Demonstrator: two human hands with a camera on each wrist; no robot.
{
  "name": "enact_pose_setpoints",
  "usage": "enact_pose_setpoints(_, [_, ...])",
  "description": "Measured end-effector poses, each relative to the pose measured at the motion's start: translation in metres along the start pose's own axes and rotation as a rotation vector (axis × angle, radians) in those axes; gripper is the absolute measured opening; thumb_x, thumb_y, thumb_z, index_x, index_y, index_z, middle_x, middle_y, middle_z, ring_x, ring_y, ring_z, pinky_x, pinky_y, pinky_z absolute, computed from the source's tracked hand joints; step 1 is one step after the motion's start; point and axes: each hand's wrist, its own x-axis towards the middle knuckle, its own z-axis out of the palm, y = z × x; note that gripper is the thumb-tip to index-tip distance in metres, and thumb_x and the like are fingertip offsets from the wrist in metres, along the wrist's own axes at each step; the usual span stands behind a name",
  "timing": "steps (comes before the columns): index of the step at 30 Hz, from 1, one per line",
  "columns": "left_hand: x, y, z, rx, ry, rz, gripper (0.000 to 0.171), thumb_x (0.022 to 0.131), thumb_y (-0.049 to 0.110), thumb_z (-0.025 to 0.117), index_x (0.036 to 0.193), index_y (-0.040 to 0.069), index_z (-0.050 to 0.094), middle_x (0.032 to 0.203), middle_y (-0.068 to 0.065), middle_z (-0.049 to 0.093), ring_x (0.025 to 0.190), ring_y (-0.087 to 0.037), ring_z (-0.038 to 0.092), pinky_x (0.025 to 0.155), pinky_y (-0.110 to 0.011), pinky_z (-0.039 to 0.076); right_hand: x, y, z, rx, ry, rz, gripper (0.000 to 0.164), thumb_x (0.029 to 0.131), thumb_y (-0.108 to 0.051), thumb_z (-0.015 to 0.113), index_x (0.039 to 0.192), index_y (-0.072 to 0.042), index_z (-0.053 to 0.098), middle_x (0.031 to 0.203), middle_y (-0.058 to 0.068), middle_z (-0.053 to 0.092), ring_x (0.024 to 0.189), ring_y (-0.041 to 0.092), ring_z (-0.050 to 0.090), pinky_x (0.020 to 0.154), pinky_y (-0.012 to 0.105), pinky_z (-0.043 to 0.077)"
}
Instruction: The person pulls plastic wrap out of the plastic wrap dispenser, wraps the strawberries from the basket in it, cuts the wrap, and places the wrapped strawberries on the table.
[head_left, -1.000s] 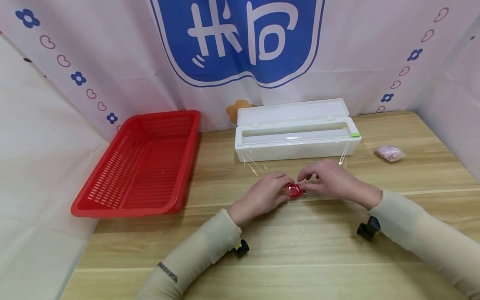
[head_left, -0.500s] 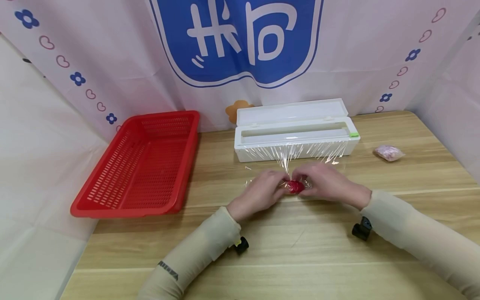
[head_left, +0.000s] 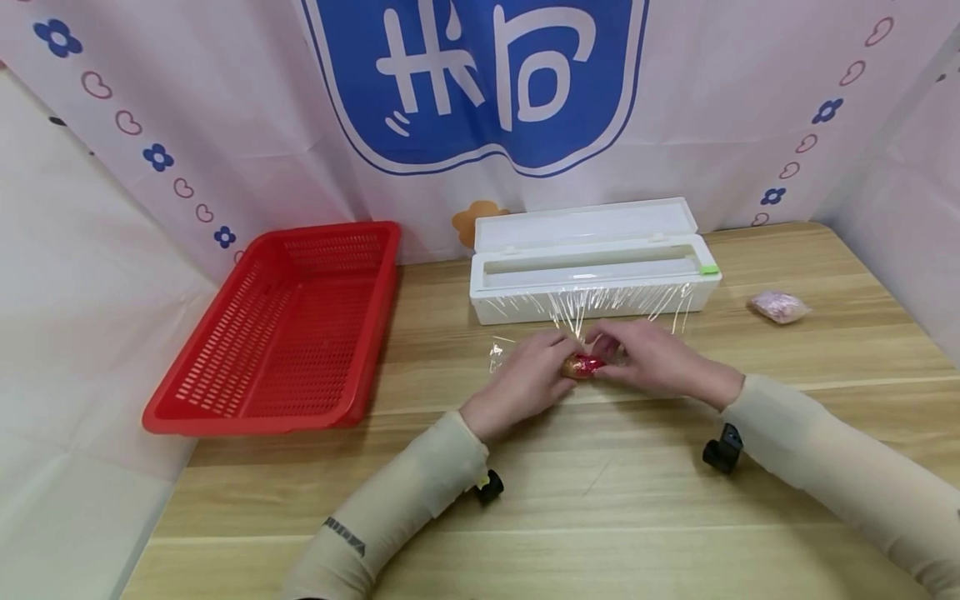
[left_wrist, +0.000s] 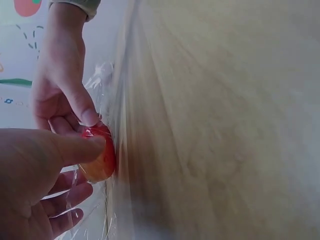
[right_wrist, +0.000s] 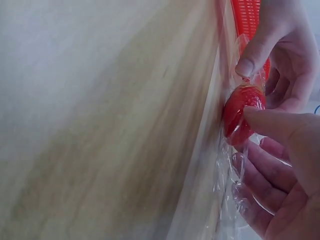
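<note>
Now that its golden end has turned into view, the red-and-gold item (head_left: 582, 367), at six o'clock from the white box (head_left: 525, 292), seems to be rolling into creased film (head_left: 574, 327); left hand (head_left: 525, 379) and right hand (head_left: 656, 355) share a pinching grip.

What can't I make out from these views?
Head: outline of the red-and-yellow item, partly covered by the left hand and right hand.
Head: left sleeve marking, too small to read.
Head: contents of the pink packet, too small to tell.
Right wrist: most of the red basket, beyond the top edge or behind the left hand.
</note>
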Motion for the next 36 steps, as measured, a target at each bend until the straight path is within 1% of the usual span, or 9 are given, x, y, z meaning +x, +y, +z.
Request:
enact_pose_setpoints(6, [0.005, -0.002, 0.001, -0.038, -0.022, -0.051, 0.031, 0.088, 0.024, 0.067, 0.117, 0.015, 0.06, 0.116, 0.002, 0.063, 0.105, -0.013, 0.058, 0.095, -0.03, 0.049, 0.0, 0.003, -0.003, -0.015, 0.002, -0.015, 0.032, 0.081, -0.026, 0.075, 0.11, -0.017, 0.064, 0.097, -0.006, 0.072, 0.09, 0.01, 0.066, 0.083, 0.036, 0.054])
enact_pose_setpoints(12, [0.008, -0.004, 0.002, -0.076, -0.046, -0.101, 0.028, 0.092, 0.028, 0.062, 0.118, 0.017, 0.06, 0.122, 0.002, 0.064, 0.116, -0.016, 0.056, 0.105, -0.034, 0.043, -0.001, 0.001, -0.007, -0.112, 0.096, -0.064, 0.027, 0.078, -0.028, 0.078, 0.102, -0.02, 0.07, 0.099, -0.002, 0.073, 0.092, 0.017, 0.065, 0.084, 0.04, 0.052])
enact_pose_setpoints(14, [0.009, -0.005, 0.002, -0.077, -0.046, -0.111, 0.028, 0.093, 0.028, 0.061, 0.119, 0.016, 0.06, 0.122, 0.002, 0.064, 0.117, -0.017, 0.055, 0.105, -0.034, 0.043, 0.001, 0.0, -0.008, -0.123, 0.105, -0.09, 0.027, 0.077, -0.028, 0.078, 0.102, -0.02, 0.07, 0.098, -0.003, 0.073, 0.092, 0.016, 0.064, 0.083, 0.039, 0.052])
enact_pose_setpoints(17, [0.01, -0.007, 0.002, -0.076, -0.041, -0.125, 0.03, 0.093, 0.028, 0.06, 0.12, 0.016, 0.06, 0.12, 0.003, 0.065, 0.112, -0.016, 0.055, 0.103, -0.034, 0.044, 0.003, -0.001, -0.006, -0.127, 0.088, -0.111, 0.029, 0.076, -0.026, 0.079, 0.103, -0.019, 0.071, 0.098, -0.005, 0.072, 0.092, 0.014, 0.064, 0.084, 0.037, 0.052])
enact_pose_setpoints(21, [0.011, -0.008, 0.003, -0.063, -0.027, -0.14, 0.029, 0.094, 0.029, 0.058, 0.119, 0.016, 0.06, 0.117, 0.005, 0.066, 0.104, -0.014, 0.055, 0.095, -0.032, 0.046, 0.009, 0.002, 0.0, -0.109, 0.101, -0.138, 0.034, 0.076, -0.021, 0.08, 0.107, -0.014, 0.068, 0.098, -0.003, 0.071, 0.09, 0.014, 0.065, 0.083, 0.036, 0.053])
enact_pose_setpoints(24, [0.011, -0.009, 0.003, -0.05, -0.018, -0.149, 0.031, 0.094, 0.032, 0.057, 0.121, 0.017, 0.06, 0.119, 0.004, 0.066, 0.106, -0.015, 0.055, 0.095, -0.033, 0.047, 0.013, 0.005, 0.002, -0.083, 0.117, -0.142, 0.035, 0.077, -0.02, 0.078, 0.109, -0.012, 0.066, 0.097, -0.002, 0.07, 0.088, 0.013, 0.065, 0.082, 0.034, 0.054])
enact_pose_setpoints(28, [0.01, -0.008, 0.002, -0.007, 0.007, -0.149, 0.036, 0.094, 0.035, 0.057, 0.125, 0.016, 0.059, 0.12, 0.001, 0.064, 0.111, -0.017, 0.055, 0.098, -0.034, 0.046, 0.017, 0.009, 0.0, -0.031, 0.09, -0.099, 0.034, 0.079, -0.02, 0.077, 0.109, -0.011, 0.065, 0.098, -0.002, 0.07, 0.087, 0.01, 0.065, 0.08, 0.031, 0.055])
enact_pose_setpoints(31, [0.011, -0.008, 0.002, 0.034, 0.048, -0.121, 0.036, 0.093, 0.034, 0.06, 0.124, 0.017, 0.06, 0.118, 0.002, 0.064, 0.111, -0.017, 0.055, 0.098, -0.033, 0.046, 0.019, 0.012, -0.001, 0.021, 0.079, -0.077, 0.034, 0.079, -0.016, 0.077, 0.11, -0.008, 0.063, 0.098, 0.001, 0.071, 0.088, 0.012, 0.067, 0.08, 0.03, 0.056])
enact_pose_setpoints(36, [0.013, -0.009, 0.001, 0.023, 0.087, -0.08, 0.036, 0.09, 0.026, 0.064, 0.125, 0.019, 0.061, 0.116, 0.002, 0.064, 0.11, -0.015, 0.056, 0.097, -0.031, 0.046, 0.021, 0.017, -0.004, 0.053, 0.083, -0.053, 0.038, 0.079, -0.014, 0.076, 0.112, -0.005, 0.059, 0.101, 0.006, 0.071, 0.092, 0.016, 0.068, 0.082, 0.031, 0.056])
